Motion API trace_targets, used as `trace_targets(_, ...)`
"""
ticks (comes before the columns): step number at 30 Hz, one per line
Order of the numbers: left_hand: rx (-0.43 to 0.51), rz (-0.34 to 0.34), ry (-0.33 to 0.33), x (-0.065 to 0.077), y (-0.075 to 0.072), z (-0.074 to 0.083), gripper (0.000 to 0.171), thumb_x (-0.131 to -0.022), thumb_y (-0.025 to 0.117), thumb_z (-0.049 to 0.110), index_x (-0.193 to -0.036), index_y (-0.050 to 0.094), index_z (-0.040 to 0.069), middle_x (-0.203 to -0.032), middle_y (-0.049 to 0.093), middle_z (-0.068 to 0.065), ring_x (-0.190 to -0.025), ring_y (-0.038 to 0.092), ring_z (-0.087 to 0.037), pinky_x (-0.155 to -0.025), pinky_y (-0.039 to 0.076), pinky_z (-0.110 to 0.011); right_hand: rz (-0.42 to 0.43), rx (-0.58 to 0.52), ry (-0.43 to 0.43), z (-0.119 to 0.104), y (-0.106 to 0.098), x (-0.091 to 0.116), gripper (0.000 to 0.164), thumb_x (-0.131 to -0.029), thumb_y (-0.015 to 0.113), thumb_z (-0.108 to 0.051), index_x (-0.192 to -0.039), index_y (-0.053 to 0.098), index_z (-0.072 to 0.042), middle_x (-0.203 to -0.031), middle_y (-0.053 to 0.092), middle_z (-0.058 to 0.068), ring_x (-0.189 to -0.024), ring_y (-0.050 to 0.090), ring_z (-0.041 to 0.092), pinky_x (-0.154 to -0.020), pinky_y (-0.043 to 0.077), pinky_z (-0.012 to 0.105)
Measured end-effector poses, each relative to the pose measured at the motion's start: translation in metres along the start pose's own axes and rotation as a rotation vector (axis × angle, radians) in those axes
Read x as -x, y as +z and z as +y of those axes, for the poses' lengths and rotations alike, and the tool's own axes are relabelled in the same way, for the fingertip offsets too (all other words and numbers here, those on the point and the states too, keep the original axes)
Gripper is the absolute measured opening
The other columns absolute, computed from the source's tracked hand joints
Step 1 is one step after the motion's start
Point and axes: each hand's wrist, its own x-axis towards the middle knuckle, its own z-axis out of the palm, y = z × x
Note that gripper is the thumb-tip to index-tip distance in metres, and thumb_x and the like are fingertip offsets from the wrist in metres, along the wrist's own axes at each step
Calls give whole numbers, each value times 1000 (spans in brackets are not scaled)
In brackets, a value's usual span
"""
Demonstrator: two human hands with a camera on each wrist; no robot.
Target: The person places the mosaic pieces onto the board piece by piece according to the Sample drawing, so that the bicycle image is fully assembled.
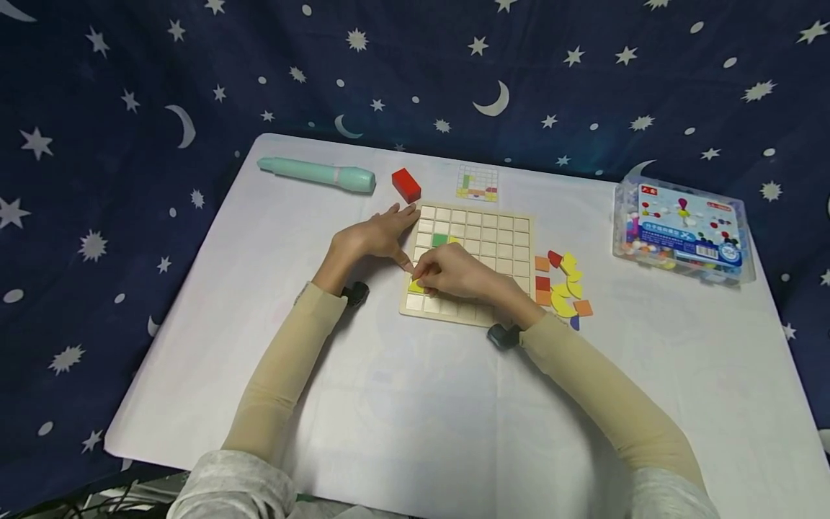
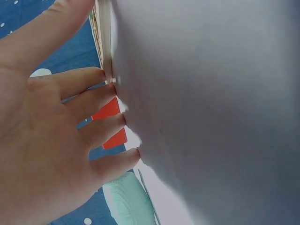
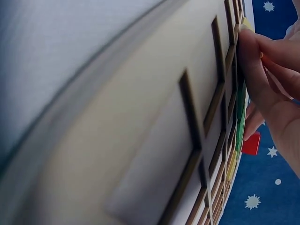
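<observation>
A wooden grid board point(image 1: 499, 249) lies on the white table. My left hand point(image 1: 376, 236) rests at its left edge, fingers spread; in the left wrist view the fingertips point(image 2: 110, 89) reach down to the tabletop, the nearest ones beside the board's side. My right hand point(image 1: 457, 270) reaches over the board's left part, thumb and fingers pinching a yellow tile point(image 1: 416, 287) near the lower left squares. The right wrist view shows the thumb at that yellow tile point(image 3: 247, 23), with a speck of orange between the fingers. A green tile point(image 1: 439, 239) sits in the grid beside another yellow one, partly hidden.
Loose yellow, orange, red and blue pieces point(image 1: 563, 301) lie right of the board. Behind it are a pattern card point(image 1: 477, 182) and a red block point(image 1: 406, 185). A mint-green tube-shaped thing point(image 1: 318, 174) lies back left; a clear plastic box point(image 1: 684, 229) stands back right.
</observation>
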Motion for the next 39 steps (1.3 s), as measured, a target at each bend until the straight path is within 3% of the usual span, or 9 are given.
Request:
trace_targets(13,10,-3,-4,0,-1,0,115,-82,88,29,-167,13,14,-175,4,-4,-162,-5,-27,-130,3,-53,33,98,-19,-4,1,-1,8,-95,71,-4,-97,78,-3,-89,71,6,-71,65,11,-68,51,23)
trace_targets(26,-1,-5,-6,0,-1,1,114,-82,87,29,-167,12,15,-175,4,-3,-162,-5,-27,-130,4,-53,43,165,-45,-4,2,0,16,-92,70,0,-104,81,-5,-99,72,6,-89,60,17,-78,53,28)
trace_targets(31,-3,-2,4,0,-1,2,115,-82,88,31,-167,12,14,-175,3,-4,-162,-5,-27,-131,4,-51,88,133,-4,-4,-4,8,22,-91,71,1,-111,77,-4,-104,75,5,-92,63,17,-81,55,31)
trace_targets(39,0,-2,-17,1,-1,3,118,-80,89,36,-167,13,14,-175,3,-3,-162,-5,-27,-131,4,-49,128,122,-18,12,-15,30,21,-94,71,-6,-114,77,-7,-108,75,4,-93,61,18,-86,54,34)
